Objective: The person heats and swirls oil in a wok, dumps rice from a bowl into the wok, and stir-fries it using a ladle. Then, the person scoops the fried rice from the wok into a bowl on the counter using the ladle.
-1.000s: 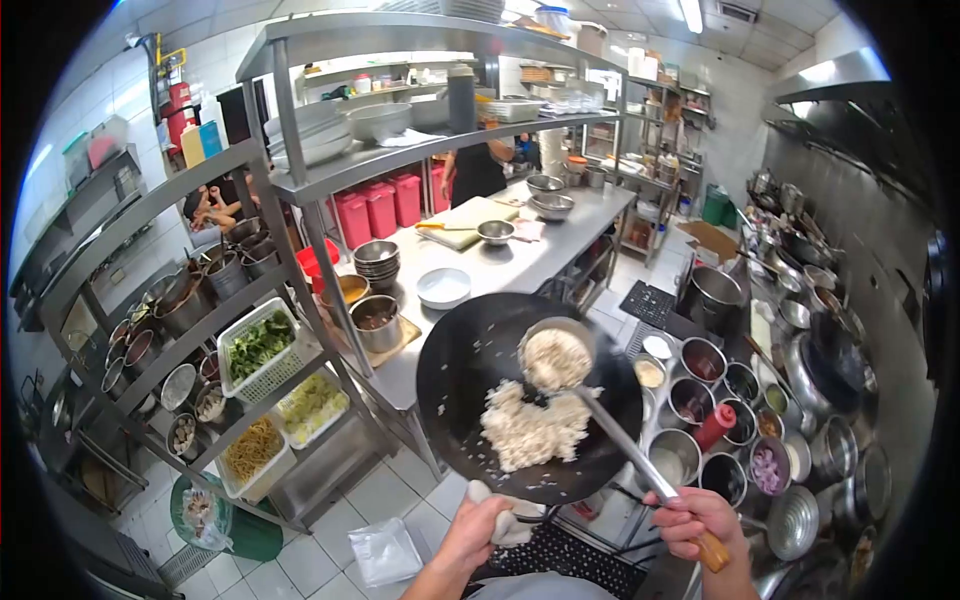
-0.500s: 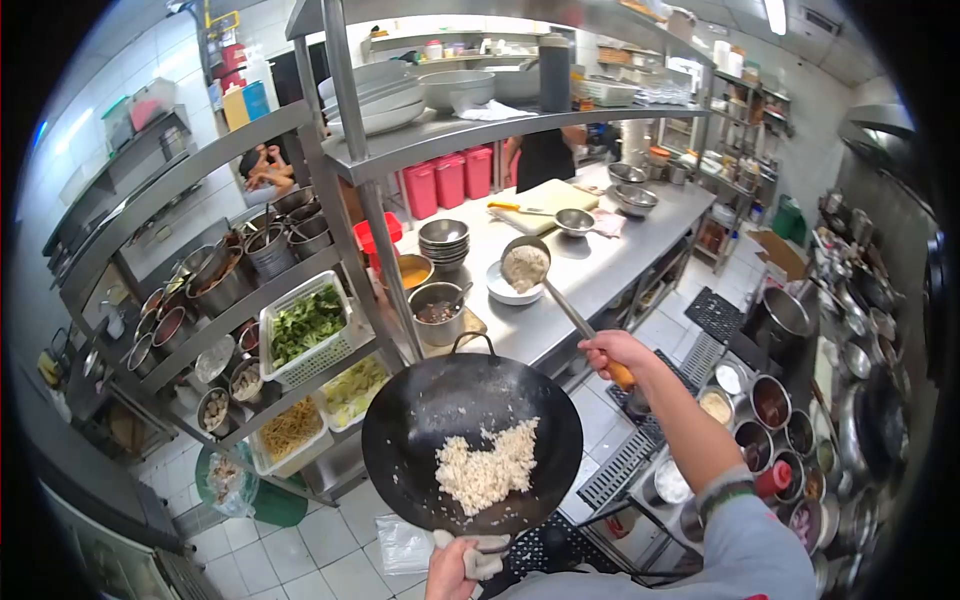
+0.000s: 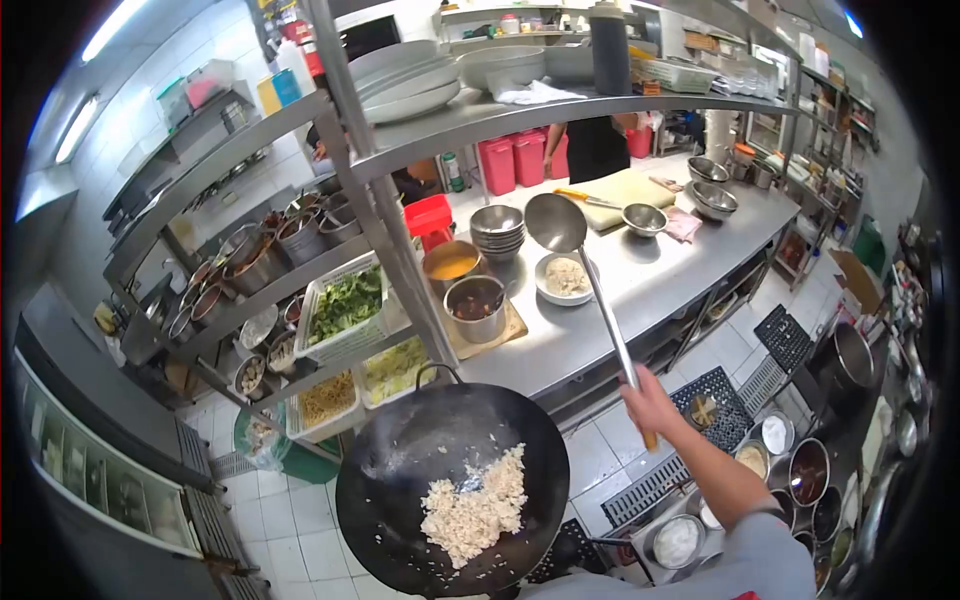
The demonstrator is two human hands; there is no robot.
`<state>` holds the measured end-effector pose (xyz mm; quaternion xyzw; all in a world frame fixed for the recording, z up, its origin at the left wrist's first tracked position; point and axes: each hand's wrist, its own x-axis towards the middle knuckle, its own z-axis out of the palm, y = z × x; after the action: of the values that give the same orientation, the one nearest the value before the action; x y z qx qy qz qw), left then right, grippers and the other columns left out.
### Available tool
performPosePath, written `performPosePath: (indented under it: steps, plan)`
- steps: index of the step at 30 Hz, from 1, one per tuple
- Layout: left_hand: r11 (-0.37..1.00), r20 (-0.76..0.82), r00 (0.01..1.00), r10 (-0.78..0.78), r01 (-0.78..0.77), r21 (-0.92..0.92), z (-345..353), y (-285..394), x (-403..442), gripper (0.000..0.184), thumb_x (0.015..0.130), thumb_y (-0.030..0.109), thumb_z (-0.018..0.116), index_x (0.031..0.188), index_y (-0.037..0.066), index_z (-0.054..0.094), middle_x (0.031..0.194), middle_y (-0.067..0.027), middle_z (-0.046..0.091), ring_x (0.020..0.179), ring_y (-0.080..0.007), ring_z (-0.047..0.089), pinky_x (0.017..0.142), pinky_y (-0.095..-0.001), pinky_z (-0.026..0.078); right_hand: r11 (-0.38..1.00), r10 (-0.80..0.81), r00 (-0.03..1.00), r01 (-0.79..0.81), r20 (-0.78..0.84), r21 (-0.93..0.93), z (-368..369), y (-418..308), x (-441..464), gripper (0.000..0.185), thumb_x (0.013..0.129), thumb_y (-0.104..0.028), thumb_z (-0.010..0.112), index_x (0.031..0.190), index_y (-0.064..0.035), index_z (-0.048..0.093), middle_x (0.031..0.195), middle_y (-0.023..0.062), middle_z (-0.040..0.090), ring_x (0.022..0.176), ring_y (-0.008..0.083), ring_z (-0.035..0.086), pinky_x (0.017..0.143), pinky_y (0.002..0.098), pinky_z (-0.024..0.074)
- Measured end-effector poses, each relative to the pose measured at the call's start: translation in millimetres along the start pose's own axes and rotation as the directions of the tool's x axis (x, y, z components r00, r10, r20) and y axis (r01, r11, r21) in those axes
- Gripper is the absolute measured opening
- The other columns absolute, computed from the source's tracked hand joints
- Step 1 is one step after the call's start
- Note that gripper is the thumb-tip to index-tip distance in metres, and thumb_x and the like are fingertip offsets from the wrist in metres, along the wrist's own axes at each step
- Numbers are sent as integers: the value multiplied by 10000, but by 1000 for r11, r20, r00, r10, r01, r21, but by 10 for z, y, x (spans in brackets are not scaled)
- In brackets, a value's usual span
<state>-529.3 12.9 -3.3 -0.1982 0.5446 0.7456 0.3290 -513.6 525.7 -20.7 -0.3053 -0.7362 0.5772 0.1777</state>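
My right hand is closed around the wooden-ended handle of a long metal ladle. The ladle's bowl hangs emptied over the steel counter, just above a white bowl. A mound of fried rice sits in that bowl. Below, a black wok with a loop handle on its far rim holds more fried rice, heaped toward its right side, with stray grains on the walls. My left hand is out of view; only a sliver of pale cloth shows under the wok's near edge.
Behind the wok stand a pot of dark sauce, a pot of orange liquid and stacked metal bowls. A steel shelf post rises left of them. A knife lies by a cutting board. Seasoning pots line the right.
The rice has left the ladle and now lies in the white bowl, and the ladle has lifted clear. My view has shifted, and my left hand has dropped out of it.
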Motion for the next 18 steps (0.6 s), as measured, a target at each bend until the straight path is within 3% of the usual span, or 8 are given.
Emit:
performPosePath:
  steps: [1,4,5,8,11,14,16,18]
  plan:
    - [922,182,957,225,-269,277,83,117,18,234,898,125,566,1087,6,634,1057,-150,688,943,-301,677,825,-436,569,998,-45,997,43,57,47,-35,76,-383,204,918,-125,549,1091,-31,497,651,73,525,553,141,557,505,333,450]
    - [939,-61,985,-160,132,-318,-571,-126,-30,315,885,132,512,1094,-83,611,1096,-204,675,965,-365,687,822,-519,579,836,-14,958,168,285,-523,-24,121,-1558,302,897,-191,589,1143,-45,493,761,225,624,674,417,628,637,505,501]
    - [990,-44,989,138,-138,-2,-719,-303,41,317,897,160,511,1103,-54,619,1101,-190,678,979,-346,687,844,-500,574,761,106,926,159,363,-629,-26,190,-1821,318,892,-205,593,1147,-44,493,794,254,635,728,467,629,671,538,494]
    - [941,-28,991,128,-130,-312,5,352,343,289,936,207,550,1101,-8,649,1050,-125,698,978,-225,690,833,-387,563,808,63,839,274,540,-521,612,-153,-1804,339,876,-226,617,1118,-22,494,837,245,653,758,465,634,670,518,501]
    - [951,-47,990,134,-141,-275,-247,23,133,307,931,182,535,1091,-57,642,1066,-155,689,994,-266,679,878,-415,544,831,58,847,253,529,-496,928,-707,-1519,329,868,-196,624,1108,-11,494,799,197,645,703,403,641,647,483,504]
    - [936,-35,973,227,-228,-268,-249,35,330,295,928,145,531,1084,-84,634,1061,-170,681,980,-295,675,880,-436,546,798,-285,803,502,523,-335,537,-502,-1732,266,869,-129,605,1084,-16,496,722,114,599,601,278,612,560,417,491]
    - [907,-96,963,252,-269,-322,-395,-288,207,250,928,103,545,1084,-75,627,1029,-160,679,932,-300,684,821,-439,573,938,-28,879,188,476,-291,775,-528,-1704,219,877,-87,575,1073,-29,496,688,65,554,547,192,573,494,363,467]
    - [909,164,959,232,-154,-387,-665,-333,622,245,922,80,543,1109,-61,616,1016,-121,677,877,-238,688,764,-418,586,991,126,831,-85,541,-100,1001,-768,-1803,173,901,-53,535,1068,-49,488,633,3,488,452,92,488,398,266,404]
